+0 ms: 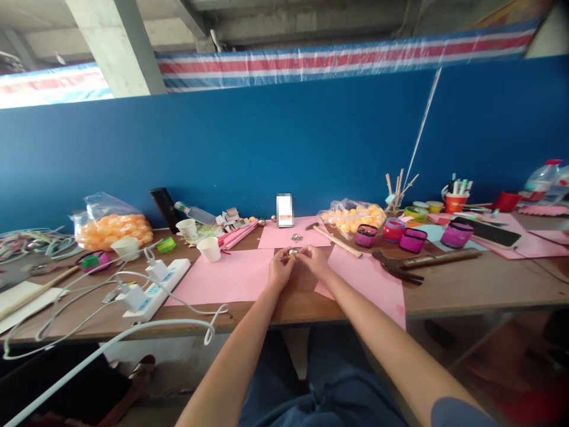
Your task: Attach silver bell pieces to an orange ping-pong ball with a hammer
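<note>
At the middle of the table, my left hand [280,265] and my right hand [315,261] meet with their fingertips close together. Pinched between them is a small shiny metal piece [293,252], silver and gold in colour and too small to name exactly. Just beyond my hands, a little heap of small metal bits [297,238] lies on a pink sheet [271,237]. Another pink sheet [231,279] is to the left of my left hand, and a third pink sheet [368,279] extends beneath my right forearm.
A claw hammer [427,259] and a thin-handled hammer [340,242] lie on the right. White paper cups [208,249], a power strip [155,290] with cables and a bag of orange balls [113,230] occupy the left. A phone-like screen [285,210] stands before the blue partition [249,148].
</note>
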A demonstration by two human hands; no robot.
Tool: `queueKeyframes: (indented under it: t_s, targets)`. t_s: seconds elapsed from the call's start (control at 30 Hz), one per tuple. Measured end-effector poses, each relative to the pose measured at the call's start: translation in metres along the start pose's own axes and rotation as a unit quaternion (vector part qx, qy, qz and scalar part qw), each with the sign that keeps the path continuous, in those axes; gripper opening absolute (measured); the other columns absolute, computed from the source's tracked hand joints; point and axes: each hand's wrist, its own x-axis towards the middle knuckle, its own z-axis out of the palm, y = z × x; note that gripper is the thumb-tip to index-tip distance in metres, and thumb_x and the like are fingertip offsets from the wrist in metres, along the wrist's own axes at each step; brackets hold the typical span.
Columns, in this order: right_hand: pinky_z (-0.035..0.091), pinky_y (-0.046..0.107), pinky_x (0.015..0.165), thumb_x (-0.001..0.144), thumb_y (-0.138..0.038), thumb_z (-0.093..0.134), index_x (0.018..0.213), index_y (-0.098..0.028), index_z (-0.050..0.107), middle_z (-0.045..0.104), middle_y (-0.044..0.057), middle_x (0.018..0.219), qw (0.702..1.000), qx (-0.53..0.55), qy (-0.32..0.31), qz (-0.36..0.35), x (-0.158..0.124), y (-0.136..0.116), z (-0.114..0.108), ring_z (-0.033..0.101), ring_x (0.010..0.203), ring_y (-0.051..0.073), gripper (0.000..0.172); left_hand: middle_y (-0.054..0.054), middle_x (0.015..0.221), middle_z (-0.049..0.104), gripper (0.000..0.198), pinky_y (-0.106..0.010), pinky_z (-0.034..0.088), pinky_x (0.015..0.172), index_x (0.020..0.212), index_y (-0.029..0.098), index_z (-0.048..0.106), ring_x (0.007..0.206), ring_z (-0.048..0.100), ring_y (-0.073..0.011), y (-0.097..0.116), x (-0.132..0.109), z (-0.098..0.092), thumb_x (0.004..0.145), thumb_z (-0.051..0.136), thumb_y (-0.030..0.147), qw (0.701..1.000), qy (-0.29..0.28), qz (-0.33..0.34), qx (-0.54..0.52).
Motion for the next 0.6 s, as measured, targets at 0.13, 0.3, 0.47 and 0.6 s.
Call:
queueKeyframes:
  t_s: [0.13, 0.3, 0.47, 0.6]
  targets:
    - [0.045, 0.028, 0.064, 0.071, -0.037, 0.058, 0.075, -0.018, 0.056, 0.063, 0.001, 0.073, 1.000, 0.020, -0.009, -0.007, 0.0010, 0.0027, 0.0003, 0.058, 0.067, 0.015, 0.020, -0.010, 0.099, 0.064, 0.036, -0.034, 0.049, 0.081, 0.105, 0.017, 0.059, 0.086, 0.062, -0.0194, -0.0020, 0.0009, -0.0013, 0.070, 0.062, 0.025, 1.000, 0.002, -0.009, -0.016]
    - [0.048, 0.030, 0.069, 0.072, -0.035, 0.059, 0.087, -0.018, 0.057, 0.065, 0.004, 0.084, 0.999, 0.042, -0.027, -0.006, 0.0022, 0.0036, -0.0001, 0.061, 0.076, 0.017, 0.024, -0.009, 0.096, 0.065, 0.034, -0.035, 0.049, 0.081, 0.103, 0.016, 0.058, 0.088, 0.062, -0.0187, -0.0054, 0.0021, -0.0022, 0.072, 0.060, 0.028, 0.998, -0.008, -0.025, -0.050]
    - [0.045, 0.034, 0.081, 0.071, -0.033, 0.061, 0.091, -0.019, 0.061, 0.066, 0.004, 0.093, 0.997, 0.054, -0.053, -0.021, -0.0012, -0.0031, -0.0009, 0.060, 0.087, 0.019, 0.024, -0.010, 0.093, 0.065, 0.033, -0.035, 0.050, 0.079, 0.101, 0.014, 0.054, 0.085, 0.062, -0.0170, -0.0029, 0.0010, -0.0018, 0.073, 0.060, 0.029, 0.995, -0.014, -0.042, -0.089]
    - [0.045, 0.034, 0.084, 0.068, -0.031, 0.064, 0.095, -0.020, 0.060, 0.064, 0.004, 0.098, 0.996, 0.065, -0.061, -0.027, -0.0027, -0.0041, -0.0006, 0.059, 0.090, 0.019, 0.029, -0.011, 0.095, 0.064, 0.033, -0.036, 0.050, 0.079, 0.102, 0.014, 0.052, 0.086, 0.062, -0.0173, -0.0007, 0.0003, -0.0013, 0.074, 0.059, 0.030, 0.992, -0.022, -0.052, -0.109]
